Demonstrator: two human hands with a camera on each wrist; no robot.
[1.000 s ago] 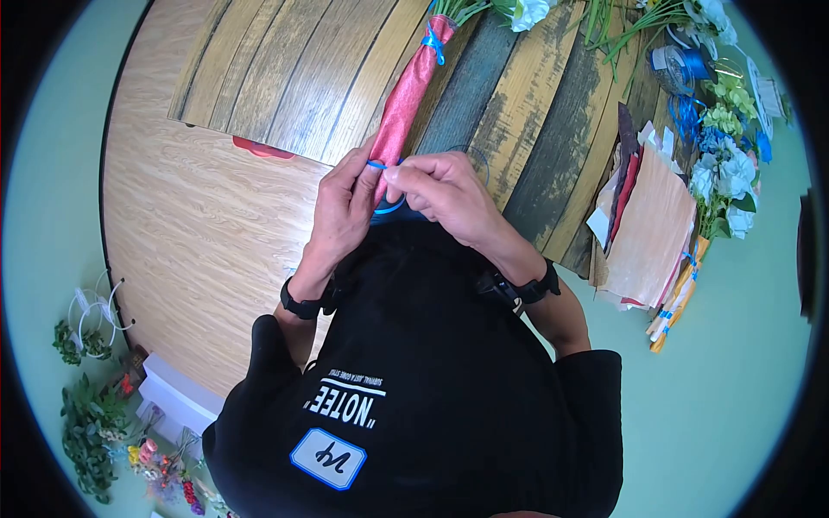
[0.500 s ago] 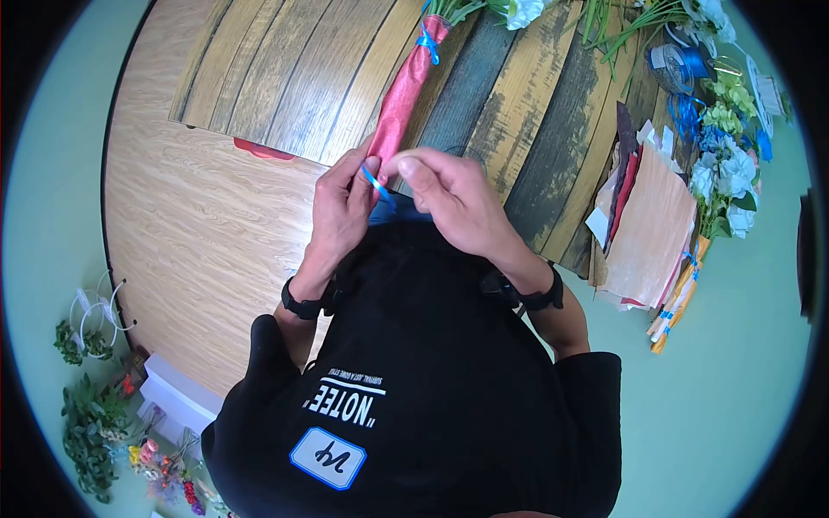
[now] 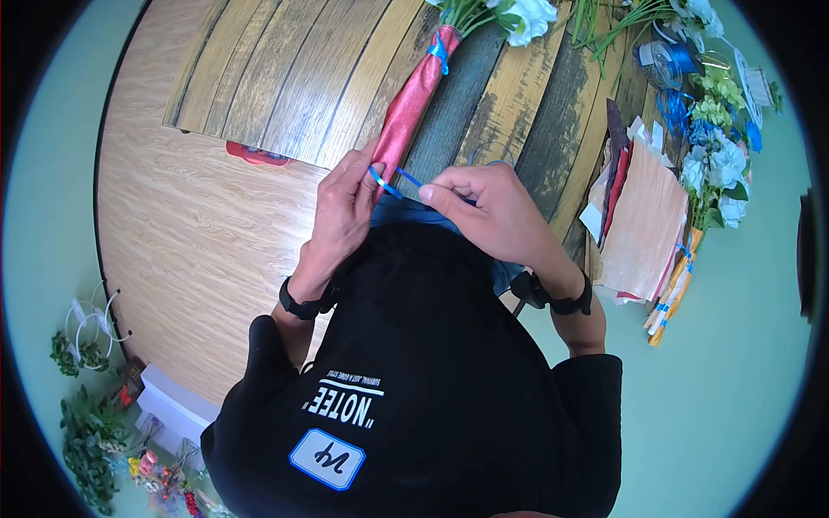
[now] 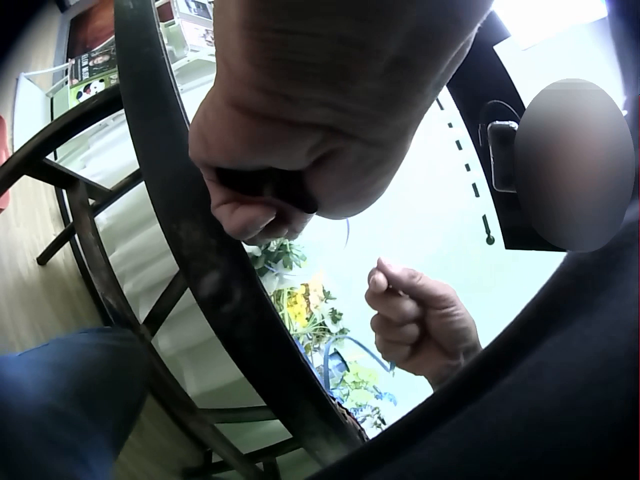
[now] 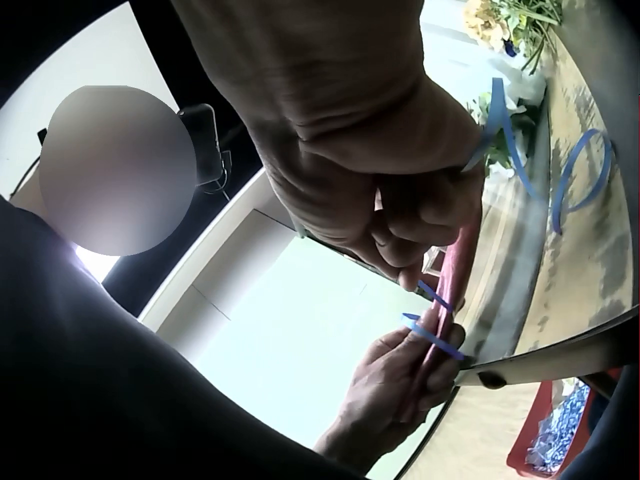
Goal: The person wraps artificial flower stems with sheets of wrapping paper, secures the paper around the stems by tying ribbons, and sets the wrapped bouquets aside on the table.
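Note:
A bouquet's pink-wrapped handle (image 3: 410,104) slants across the table's near edge, tied with a blue bow (image 3: 439,53) below its white flowers (image 3: 527,19). My left hand (image 3: 341,207) grips the lower end of this handle. Around that end, by my left thumb, runs a blue ribbon (image 3: 384,183). Off to its right, my right hand (image 3: 496,207) pinches a length of the ribbon stretched from the handle. In the right wrist view the ribbon's loose curl (image 5: 585,175) hangs beyond my right hand. The left wrist view hides the handle behind my left hand.
On the right of the wooden table (image 3: 294,78) lie a stack of wrapping paper (image 3: 643,220) and a blue ribbon spool (image 3: 682,59). Another wrapped bouquet (image 3: 680,285) lies past the paper. A red basket (image 5: 520,455) with blue-white shreds stands on the floor.
My right hand has moved from the handle to the right, drawing the ribbon out with it. The ribbon's loop at the left thumb has tightened. My left hand keeps its grip.

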